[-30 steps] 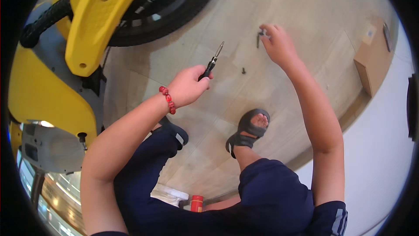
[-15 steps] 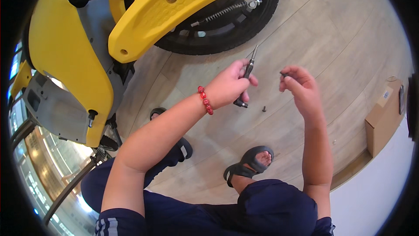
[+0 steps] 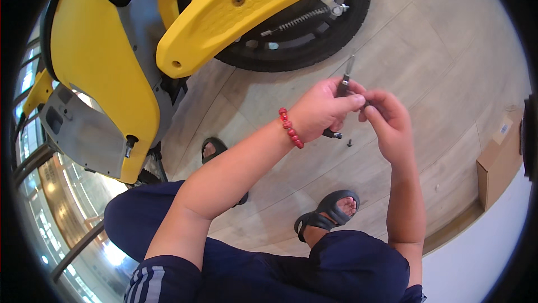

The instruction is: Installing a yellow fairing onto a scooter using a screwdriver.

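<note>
My left hand [image 3: 325, 106], with a red bead bracelet on its wrist, is closed around a black-handled screwdriver [image 3: 343, 87]. Its thin metal shaft points away from me, and the handle's other end shows below my fingers. Close by on the right, my right hand [image 3: 392, 124] pinches a small dark bolt [image 3: 367, 104], mostly hidden by the fingertips. The left thumb and the right fingers meet at that piece, and I cannot tell whether both hands grip it. On the floor below them lies a second small dark bolt [image 3: 349, 143].
A yellow and grey scooter [image 3: 101, 51] stands at the left, its black-tyred wheel [image 3: 314, 51] beyond my hands. An open cardboard box [image 3: 496, 163] sits at the right beside a white surface [image 3: 476, 252]. My sandalled foot [image 3: 330, 210] rests on the wood-look floor [image 3: 437, 79].
My left hand has moved right with the screwdriver, closing the gap to my right hand, so the fingers now meet. The whole view has shifted slightly, and the scooter appears further right.
</note>
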Demonstrator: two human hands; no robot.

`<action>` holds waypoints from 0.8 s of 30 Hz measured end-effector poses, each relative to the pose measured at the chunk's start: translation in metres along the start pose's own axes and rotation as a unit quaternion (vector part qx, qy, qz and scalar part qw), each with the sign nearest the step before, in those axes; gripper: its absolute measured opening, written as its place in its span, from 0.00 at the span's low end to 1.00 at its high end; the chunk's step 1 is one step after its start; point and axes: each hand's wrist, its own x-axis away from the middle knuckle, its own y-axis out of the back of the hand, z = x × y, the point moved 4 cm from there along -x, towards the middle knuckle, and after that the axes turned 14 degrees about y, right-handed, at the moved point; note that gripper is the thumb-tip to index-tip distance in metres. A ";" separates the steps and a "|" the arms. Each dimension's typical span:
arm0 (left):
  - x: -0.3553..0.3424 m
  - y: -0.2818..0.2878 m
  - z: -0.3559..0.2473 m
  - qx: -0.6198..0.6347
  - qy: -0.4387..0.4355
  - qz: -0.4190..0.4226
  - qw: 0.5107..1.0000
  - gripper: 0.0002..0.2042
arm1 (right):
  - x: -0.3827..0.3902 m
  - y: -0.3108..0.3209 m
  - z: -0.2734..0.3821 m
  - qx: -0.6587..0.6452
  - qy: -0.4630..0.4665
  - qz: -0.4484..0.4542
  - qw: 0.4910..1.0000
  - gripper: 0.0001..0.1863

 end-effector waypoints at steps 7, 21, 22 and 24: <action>-0.003 0.005 0.014 -0.034 0.029 0.034 0.998 0.08 | 0.010 0.005 0.005 0.127 0.076 0.047 0.988 0.17; 0.038 0.009 0.002 0.080 -0.144 -0.014 0.986 0.07 | 0.029 -0.050 -0.019 0.058 -0.098 0.081 0.990 0.18; 0.042 0.008 0.001 0.067 -0.107 -0.008 0.992 0.08 | 0.028 -0.046 -0.021 0.050 -0.101 0.089 0.990 0.14; 0.047 0.010 -0.002 0.061 -0.122 0.004 0.991 0.07 | 0.027 -0.045 -0.018 0.043 -0.098 0.089 0.990 0.10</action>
